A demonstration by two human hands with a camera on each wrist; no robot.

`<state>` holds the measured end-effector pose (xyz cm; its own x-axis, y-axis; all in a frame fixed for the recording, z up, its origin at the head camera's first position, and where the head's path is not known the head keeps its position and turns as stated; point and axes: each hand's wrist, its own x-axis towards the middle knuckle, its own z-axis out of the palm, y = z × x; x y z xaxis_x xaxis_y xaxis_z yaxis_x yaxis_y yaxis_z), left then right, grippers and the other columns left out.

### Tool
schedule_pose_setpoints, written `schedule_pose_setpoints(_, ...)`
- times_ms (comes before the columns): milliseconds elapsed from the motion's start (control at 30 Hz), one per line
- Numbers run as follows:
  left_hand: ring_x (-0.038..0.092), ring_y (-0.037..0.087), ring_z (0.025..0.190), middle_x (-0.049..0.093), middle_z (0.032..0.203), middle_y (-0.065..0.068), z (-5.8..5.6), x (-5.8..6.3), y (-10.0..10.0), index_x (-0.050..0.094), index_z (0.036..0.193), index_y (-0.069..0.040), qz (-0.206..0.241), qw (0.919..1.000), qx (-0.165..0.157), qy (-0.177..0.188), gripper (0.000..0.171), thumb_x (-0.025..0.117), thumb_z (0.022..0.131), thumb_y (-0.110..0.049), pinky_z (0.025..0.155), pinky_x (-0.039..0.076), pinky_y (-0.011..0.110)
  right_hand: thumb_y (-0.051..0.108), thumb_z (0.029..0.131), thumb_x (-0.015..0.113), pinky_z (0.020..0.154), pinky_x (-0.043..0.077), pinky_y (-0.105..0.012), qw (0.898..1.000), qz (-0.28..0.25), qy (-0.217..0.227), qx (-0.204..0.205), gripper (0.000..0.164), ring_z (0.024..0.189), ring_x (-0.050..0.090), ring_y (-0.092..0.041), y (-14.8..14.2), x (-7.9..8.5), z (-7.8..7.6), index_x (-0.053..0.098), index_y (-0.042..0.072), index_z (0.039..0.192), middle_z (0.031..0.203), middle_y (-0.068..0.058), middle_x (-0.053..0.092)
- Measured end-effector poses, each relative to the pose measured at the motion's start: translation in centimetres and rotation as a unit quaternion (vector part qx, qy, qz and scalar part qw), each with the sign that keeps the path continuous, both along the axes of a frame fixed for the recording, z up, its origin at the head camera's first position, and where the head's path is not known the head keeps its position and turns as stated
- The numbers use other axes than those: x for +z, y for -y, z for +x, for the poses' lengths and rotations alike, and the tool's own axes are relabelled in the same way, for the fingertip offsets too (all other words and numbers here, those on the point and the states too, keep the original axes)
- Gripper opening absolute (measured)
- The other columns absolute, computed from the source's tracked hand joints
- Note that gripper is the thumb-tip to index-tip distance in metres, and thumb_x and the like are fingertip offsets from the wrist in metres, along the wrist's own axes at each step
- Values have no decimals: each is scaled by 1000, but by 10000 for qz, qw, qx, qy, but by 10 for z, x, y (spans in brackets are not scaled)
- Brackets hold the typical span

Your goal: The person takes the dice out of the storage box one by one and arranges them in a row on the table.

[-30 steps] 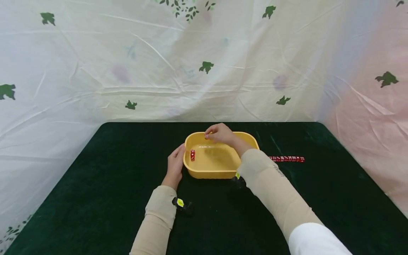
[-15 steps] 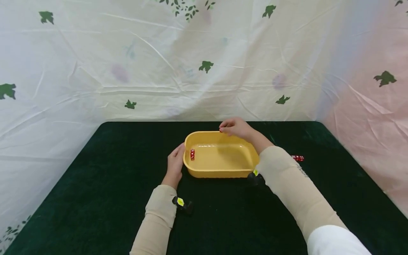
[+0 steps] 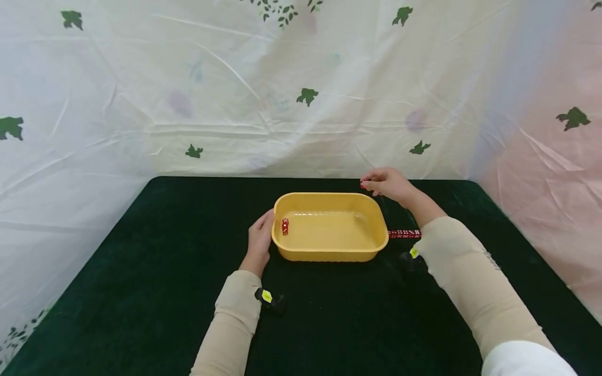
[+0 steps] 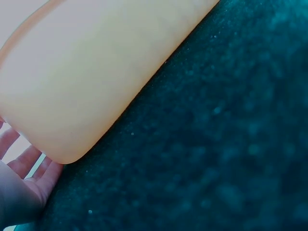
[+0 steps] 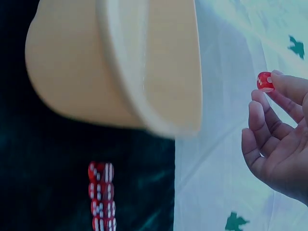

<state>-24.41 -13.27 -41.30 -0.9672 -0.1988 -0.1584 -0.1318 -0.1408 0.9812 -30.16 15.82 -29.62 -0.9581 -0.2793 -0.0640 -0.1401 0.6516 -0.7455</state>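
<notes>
A yellow plastic tub [image 3: 331, 256] stands on the dark green cloth, with red dice [image 3: 285, 226] at the left end of its floor. Against the tub's left wall rests my left hand [image 3: 259, 241]; in the left wrist view its fingers [image 4: 25, 161] lie fairly straight along the outer side. My right hand [image 3: 389, 186] is raised beyond the tub's far right corner. Between thumb and index finger it pinches one red die [image 5: 265, 82] with white pips, while the other fingers are loosely bent. A row of red dice [image 3: 404, 234] lies right of the tub, partly hidden by the right forearm.
The dark green cloth [image 3: 141, 292] covers the table, whose far edge runs just behind the right hand. A pale curtain [image 3: 226, 104] with green leaf and bird shapes hangs behind and at both sides. The right wrist view shows the dice row two dice wide.
My right hand has moved right, from over the tub to past its far right corner, still pinching the die. The left hand and the tub have stayed in place.
</notes>
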Motion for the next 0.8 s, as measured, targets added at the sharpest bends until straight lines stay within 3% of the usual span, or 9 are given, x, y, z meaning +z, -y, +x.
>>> schedule_pose_setpoints(467, 36, 14, 115, 44, 124, -2, 1, 0, -1, 50, 121, -19, 47, 10000, 19, -46, 47, 47, 83, -48, 94, 31, 32, 28, 90, 45, 77, 42, -37, 9991, 55, -146, -400, 40, 89, 47, -33, -64, -8, 16, 49, -3, 113, 110, -22, 49)
schedule_pose_setpoints(800, 37, 12, 114, 45, 122, -6, 0, -1, -2, 51, 120, -23, -59, 10000, 64, 15, 47, 47, 82, -50, 94, 31, 32, 30, 89, 45, 65, 44, -24, 9972, 10, -246, -701, 43, 84, 50, -33, -110, -27, 28, 48, -6, 112, 103, -24, 51)
